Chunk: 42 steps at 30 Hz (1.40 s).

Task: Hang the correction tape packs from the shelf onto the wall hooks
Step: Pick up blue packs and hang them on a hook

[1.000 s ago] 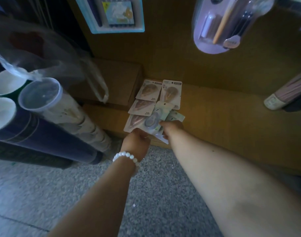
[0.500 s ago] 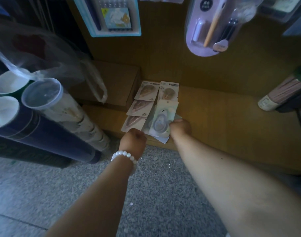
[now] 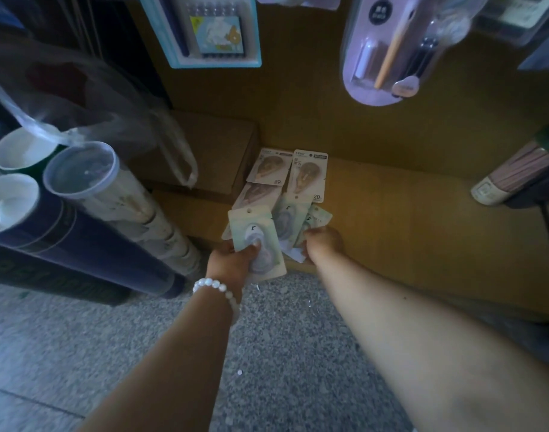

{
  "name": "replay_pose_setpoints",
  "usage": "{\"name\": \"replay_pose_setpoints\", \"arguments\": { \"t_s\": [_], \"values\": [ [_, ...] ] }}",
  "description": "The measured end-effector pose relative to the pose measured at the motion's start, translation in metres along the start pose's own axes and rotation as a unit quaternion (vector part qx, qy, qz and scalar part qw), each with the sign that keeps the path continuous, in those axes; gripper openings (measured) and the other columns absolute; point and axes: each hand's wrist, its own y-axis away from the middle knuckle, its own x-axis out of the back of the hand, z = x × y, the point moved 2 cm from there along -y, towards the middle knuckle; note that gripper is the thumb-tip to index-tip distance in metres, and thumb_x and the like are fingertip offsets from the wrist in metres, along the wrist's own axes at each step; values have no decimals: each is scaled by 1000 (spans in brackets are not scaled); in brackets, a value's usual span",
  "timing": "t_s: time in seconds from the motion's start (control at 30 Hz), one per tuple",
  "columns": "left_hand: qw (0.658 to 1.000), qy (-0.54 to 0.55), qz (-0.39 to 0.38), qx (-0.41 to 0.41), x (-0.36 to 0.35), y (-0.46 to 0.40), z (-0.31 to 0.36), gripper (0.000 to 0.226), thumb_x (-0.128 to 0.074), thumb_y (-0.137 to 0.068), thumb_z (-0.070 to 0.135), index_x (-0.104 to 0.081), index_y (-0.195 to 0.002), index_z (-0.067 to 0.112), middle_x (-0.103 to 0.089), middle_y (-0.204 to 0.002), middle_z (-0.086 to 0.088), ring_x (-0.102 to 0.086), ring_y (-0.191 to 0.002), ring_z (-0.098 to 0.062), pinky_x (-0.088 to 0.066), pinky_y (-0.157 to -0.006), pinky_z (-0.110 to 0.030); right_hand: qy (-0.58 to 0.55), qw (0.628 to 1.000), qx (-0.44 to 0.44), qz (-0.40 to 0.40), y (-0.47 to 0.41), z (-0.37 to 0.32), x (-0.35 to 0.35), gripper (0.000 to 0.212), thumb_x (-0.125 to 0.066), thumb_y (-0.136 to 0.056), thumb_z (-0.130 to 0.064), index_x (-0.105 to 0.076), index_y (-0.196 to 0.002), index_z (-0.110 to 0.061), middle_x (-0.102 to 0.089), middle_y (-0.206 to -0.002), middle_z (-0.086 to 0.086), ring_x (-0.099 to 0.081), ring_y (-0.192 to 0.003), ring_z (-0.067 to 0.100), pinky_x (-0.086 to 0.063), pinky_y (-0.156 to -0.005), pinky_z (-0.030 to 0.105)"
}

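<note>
Several carded correction tape packs lie on the low wooden shelf (image 3: pixel 407 219). Two brown-toned packs (image 3: pixel 307 176) lie at the back near the wall, with a third one below them. My left hand (image 3: pixel 232 263), with a white bead bracelet on its wrist, grips a pale green pack (image 3: pixel 253 227) by its lower part and holds it upright above the shelf edge. My right hand (image 3: pixel 321 244) rests on the other green packs (image 3: pixel 290 213), fingers closed on them at the shelf front.
Blister-packed stationery hangs on the wall above: a blue-framed set (image 3: pixel 211 29) and a lilac pack (image 3: pixel 388 48). Cardboard boxes (image 3: pixel 214 151) sit at the shelf's left. Rolled tubes (image 3: pixel 80 194) lean at left. A bundle (image 3: pixel 516 169) pokes in at right. Speckled floor (image 3: pixel 282 353) below.
My left hand has taken hold of a green pack and lifted it off the pile. My right hand has stayed on the remaining green packs at the shelf front.
</note>
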Motion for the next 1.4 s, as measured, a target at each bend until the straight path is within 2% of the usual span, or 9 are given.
{"name": "replay_pose_setpoints", "arguments": {
  "t_s": [0.23,0.4,0.57,0.77,0.9,1.03,1.23,1.33,1.4],
  "values": [
    [998,59,16,18,10,-5,-9,34,-77,-83,18,-66,-114,10,-72,-105,-10,-67,-101,-34,-52,-97,-54,-12,996,-68,-50,-5,-8,-22,30,-58,-92,-17,-52,-64,-7,-62,-73,11,-57,-64,23,-47,-64,32],
    [998,59,19,15,15,-3,-9,29,-77,-84,19,-66,-110,14,-71,-102,-7,-66,-105,-34,-50,-99,-55,70,997,4,7,1,-17,-11,21,-51,-94,-18,-66,-103,-6,-65,-115,13,-62,-107,32,-47,-77,32],
    [998,60,35,7,13,2,-7,32,-74,-87,19,-65,-116,9,-70,-107,-11,-65,-106,-36,-50,-99,-54,-31,983,115,141,22,-7,27,22,-51,-93,-14,-68,-106,-10,-67,-106,12,-61,-99,29,-42,-75,28],
    [998,61,17,-6,-3,6,-5,33,-71,-80,35,-65,-107,16,-69,-118,-15,-65,-106,-33,-50,-100,-55,-96,984,149,-21,37,9,26,11,-57,-85,5,-64,-81,-4,-52,-66,1,-43,-62,10,-30,-45,9],
    [992,125,-23,17,-13,14,0,49,-77,-76,41,-65,-116,15,-71,-115,-13,-68,-104,-35,-53,-93,-59,-112,983,127,-75,43,15,11,22,-60,-86,0,-61,-68,-11,-56,-68,6,-50,-68,16,-38,-56,20],
    [989,144,-40,24,-13,16,-2,64,-84,-72,30,-61,-125,4,-72,-113,-15,-69,-104,-36,-52,-93,-62,-89,987,116,-60,42,18,7,13,-60,-88,-10,-65,-78,-5,-60,-75,13,-54,-74,20,-37,-67,27],
    [987,150,-14,52,1,8,-14,33,-73,-87,21,-62,-114,7,-71,-105,-11,-68,-100,-36,-53,-92,-60,7,992,-110,65,12,41,7,41,-49,-93,-40,-62,-78,-3,-68,-90,13,-66,-82,32,-53,-72,37],
    [987,145,-4,63,7,6,-19,33,-73,-87,21,-59,-114,8,-69,-104,-11,-68,-97,-33,-55,-90,-57,-117,971,-208,9,8,45,-5,40,-49,-97,-33,-60,-81,3,-63,-77,16,-62,-64,28,-53,-58,36],
    [988,143,-1,62,9,6,-21,37,-72,-88,20,-58,-119,6,-69,-105,-12,-68,-98,-33,-55,-91,-57,-214,949,-229,-24,7,41,-12,33,-53,-96,-29,-60,-105,3,-65,-98,20,-66,-86,29,-56,-64,37]
  ]
}}
